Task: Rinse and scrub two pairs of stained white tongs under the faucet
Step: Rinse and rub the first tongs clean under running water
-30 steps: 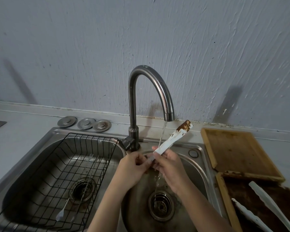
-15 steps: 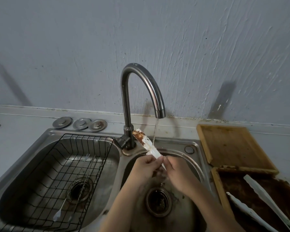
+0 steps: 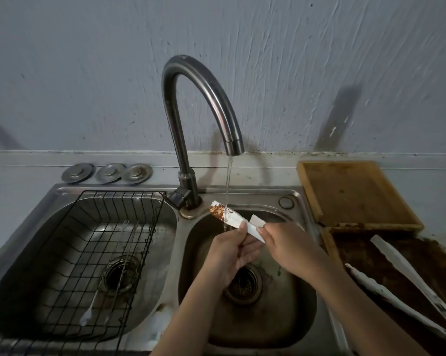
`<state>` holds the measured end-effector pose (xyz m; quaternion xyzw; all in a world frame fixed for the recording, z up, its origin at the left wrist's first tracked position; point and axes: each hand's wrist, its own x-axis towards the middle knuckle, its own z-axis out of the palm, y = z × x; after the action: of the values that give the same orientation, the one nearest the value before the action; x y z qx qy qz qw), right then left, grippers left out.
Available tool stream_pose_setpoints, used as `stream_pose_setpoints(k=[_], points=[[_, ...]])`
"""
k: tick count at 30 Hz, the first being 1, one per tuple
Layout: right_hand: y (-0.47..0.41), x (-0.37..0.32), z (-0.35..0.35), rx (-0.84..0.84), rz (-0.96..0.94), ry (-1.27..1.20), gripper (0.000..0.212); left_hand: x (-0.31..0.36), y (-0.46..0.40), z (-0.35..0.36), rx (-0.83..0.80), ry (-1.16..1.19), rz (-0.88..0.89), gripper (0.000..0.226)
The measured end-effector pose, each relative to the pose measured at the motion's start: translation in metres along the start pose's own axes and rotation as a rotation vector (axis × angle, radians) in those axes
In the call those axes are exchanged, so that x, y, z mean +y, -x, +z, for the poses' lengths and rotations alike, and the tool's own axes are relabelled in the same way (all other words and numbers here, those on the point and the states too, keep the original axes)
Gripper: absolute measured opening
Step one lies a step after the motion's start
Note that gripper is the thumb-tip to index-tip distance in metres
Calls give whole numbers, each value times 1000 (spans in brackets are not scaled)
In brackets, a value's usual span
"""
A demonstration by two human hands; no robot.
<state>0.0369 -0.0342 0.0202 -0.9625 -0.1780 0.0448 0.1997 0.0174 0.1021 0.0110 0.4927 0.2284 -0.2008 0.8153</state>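
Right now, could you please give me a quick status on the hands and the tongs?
Left hand and right hand both grip the stained tongs. Brown tip under the faucet stream. Second tongs wait on the dirty tray. Nothing blocking.

place: home kitchen, pretty grubby
sink: steel double basin (image 3: 297, 201), wire rack (image 3: 150, 242) in left bowl
faucet: gooseneck (image 3: 191, 104), running
counter: drain plugs (image 3: 108, 172), wooden trays (image 3: 350, 191)
wall: rough grey plaster (image 3: 293, 60)
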Motion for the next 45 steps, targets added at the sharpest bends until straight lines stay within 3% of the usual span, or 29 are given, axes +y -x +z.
stream_pose_setpoints(k=[8,16,19,21,23,26,27,30,33,37,45], points=[[7,3,7,-104,-24,-19,41,-4,-7,-14,-18,56,-176,73],[13,17,14,94,-94,-127,40,-3,-7,-12,-118,35,-25,29],[17,19,16,169,-61,-223,21,-1,-3,-10,-106,-15,42,23],[19,18,19,206,22,-261,27,-1,-1,-9,-85,-45,75,25],[21,11,16,102,136,-361,35,-2,2,-6,-66,-51,105,27],[23,-5,7,-226,359,-676,40,-3,6,-4,-42,-60,131,33],[22,-6,5,-245,364,-682,44,-2,8,-4,-31,-62,124,34],[20,-8,3,-212,322,-555,55,4,10,-9,43,-49,113,34],[18,-14,1,-164,282,-389,50,7,9,-16,112,22,97,34],[11,-17,-6,-153,253,-183,53,-2,13,-17,84,136,-34,30],[11,-7,-12,-192,269,-154,46,-3,6,-21,16,274,-145,55]])
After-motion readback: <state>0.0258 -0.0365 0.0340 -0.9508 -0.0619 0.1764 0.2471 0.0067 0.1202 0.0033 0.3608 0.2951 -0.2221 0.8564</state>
